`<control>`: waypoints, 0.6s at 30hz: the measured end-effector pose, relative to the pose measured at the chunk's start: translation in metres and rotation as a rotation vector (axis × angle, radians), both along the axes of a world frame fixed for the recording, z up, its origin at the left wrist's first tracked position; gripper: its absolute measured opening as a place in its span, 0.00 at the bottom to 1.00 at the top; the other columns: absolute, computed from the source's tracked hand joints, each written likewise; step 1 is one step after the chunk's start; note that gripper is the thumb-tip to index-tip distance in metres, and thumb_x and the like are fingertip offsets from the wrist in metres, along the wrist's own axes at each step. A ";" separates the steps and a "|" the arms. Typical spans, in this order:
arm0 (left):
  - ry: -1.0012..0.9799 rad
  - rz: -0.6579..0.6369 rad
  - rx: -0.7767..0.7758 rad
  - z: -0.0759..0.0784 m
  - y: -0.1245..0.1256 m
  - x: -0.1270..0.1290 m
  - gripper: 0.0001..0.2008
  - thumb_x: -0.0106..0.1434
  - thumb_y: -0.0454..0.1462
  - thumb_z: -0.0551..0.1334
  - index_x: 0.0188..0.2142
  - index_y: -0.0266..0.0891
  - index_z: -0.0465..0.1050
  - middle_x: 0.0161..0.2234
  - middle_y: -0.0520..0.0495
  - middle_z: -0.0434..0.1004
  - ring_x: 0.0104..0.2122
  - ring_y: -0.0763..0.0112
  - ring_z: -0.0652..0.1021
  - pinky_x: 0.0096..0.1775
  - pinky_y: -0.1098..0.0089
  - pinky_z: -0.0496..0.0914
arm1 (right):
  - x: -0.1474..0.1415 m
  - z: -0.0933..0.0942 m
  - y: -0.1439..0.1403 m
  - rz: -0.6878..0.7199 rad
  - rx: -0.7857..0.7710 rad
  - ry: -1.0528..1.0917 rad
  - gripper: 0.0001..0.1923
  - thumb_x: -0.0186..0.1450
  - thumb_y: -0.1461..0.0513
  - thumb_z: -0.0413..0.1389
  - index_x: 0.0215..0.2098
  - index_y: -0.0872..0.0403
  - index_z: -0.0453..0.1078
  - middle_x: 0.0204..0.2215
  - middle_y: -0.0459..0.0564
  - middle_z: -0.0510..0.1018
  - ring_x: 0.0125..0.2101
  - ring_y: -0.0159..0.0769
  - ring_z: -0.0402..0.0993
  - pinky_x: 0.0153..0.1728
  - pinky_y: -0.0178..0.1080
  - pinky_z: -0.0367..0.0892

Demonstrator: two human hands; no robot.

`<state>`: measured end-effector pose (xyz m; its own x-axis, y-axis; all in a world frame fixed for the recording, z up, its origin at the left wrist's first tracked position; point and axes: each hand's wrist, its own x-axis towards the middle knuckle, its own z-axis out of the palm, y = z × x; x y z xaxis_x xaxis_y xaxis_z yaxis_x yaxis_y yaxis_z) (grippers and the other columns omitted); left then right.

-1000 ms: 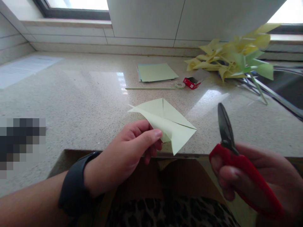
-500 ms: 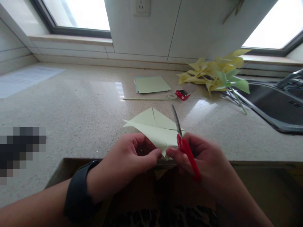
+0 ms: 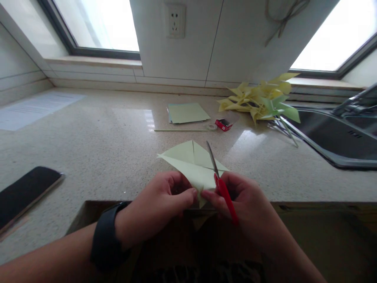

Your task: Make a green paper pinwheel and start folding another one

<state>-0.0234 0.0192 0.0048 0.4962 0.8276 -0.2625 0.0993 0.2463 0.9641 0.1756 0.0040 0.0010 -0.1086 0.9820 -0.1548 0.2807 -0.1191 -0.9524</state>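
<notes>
The right hand, which a second ago holds the red scissors out to the right, well apart from the folded green paper, now sits just beside the left hand with the blades lying over the paper. Its fingertips meet the left grip at the paper's near corner. The view tilts up, showing the wall socket and a dark phone on the counter.

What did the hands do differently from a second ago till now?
The right hand brought the red scissors in from the right, away from the paper, to the folded green paper; its fingertips now pinch the paper too, beside the left hand. The left hand kept its grip on the paper throughout. The paper stack, tape roll, red box and pinwheels lie as before.
</notes>
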 end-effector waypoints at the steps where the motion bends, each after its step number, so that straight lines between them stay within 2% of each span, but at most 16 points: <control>1: -0.002 -0.010 0.003 0.000 0.001 0.000 0.13 0.64 0.42 0.65 0.44 0.35 0.76 0.34 0.48 0.77 0.28 0.75 0.72 0.26 0.77 0.67 | 0.000 -0.001 0.000 -0.002 -0.001 -0.004 0.16 0.58 0.52 0.66 0.26 0.53 0.67 0.21 0.42 0.72 0.21 0.27 0.63 0.20 0.32 0.60; 6: -0.018 -0.053 0.014 0.000 0.003 0.000 0.12 0.64 0.39 0.63 0.44 0.34 0.75 0.35 0.47 0.77 0.29 0.75 0.72 0.27 0.76 0.67 | 0.000 -0.005 -0.002 0.013 -0.004 -0.022 0.17 0.58 0.52 0.66 0.27 0.53 0.67 0.23 0.43 0.73 0.23 0.29 0.65 0.22 0.33 0.62; 11: -0.007 -0.075 0.011 0.000 0.003 -0.001 0.12 0.64 0.39 0.61 0.45 0.35 0.74 0.35 0.48 0.75 0.29 0.74 0.72 0.28 0.75 0.67 | 0.008 -0.003 -0.007 -0.027 -0.029 0.008 0.19 0.58 0.50 0.66 0.26 0.52 0.66 0.20 0.41 0.70 0.20 0.28 0.63 0.20 0.32 0.60; 14: 0.018 -0.120 0.036 -0.001 0.004 -0.002 0.14 0.64 0.38 0.59 0.48 0.37 0.73 0.38 0.47 0.75 0.31 0.72 0.73 0.29 0.74 0.68 | 0.021 -0.002 -0.015 -0.109 -0.042 0.043 0.21 0.57 0.47 0.66 0.25 0.52 0.66 0.18 0.40 0.69 0.19 0.27 0.63 0.19 0.32 0.61; 18: 0.028 -0.163 0.046 -0.003 0.006 -0.003 0.14 0.61 0.36 0.56 0.46 0.37 0.72 0.38 0.47 0.74 0.31 0.71 0.73 0.29 0.72 0.70 | 0.038 -0.004 -0.031 -0.275 -0.083 0.066 0.21 0.55 0.46 0.67 0.26 0.52 0.69 0.19 0.41 0.71 0.20 0.29 0.66 0.21 0.32 0.66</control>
<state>-0.0261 0.0248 0.0017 0.6181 0.7480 -0.2415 0.1609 0.1803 0.9704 0.2140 -0.0275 -0.0032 0.1471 0.9604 -0.2368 0.1645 -0.2598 -0.9515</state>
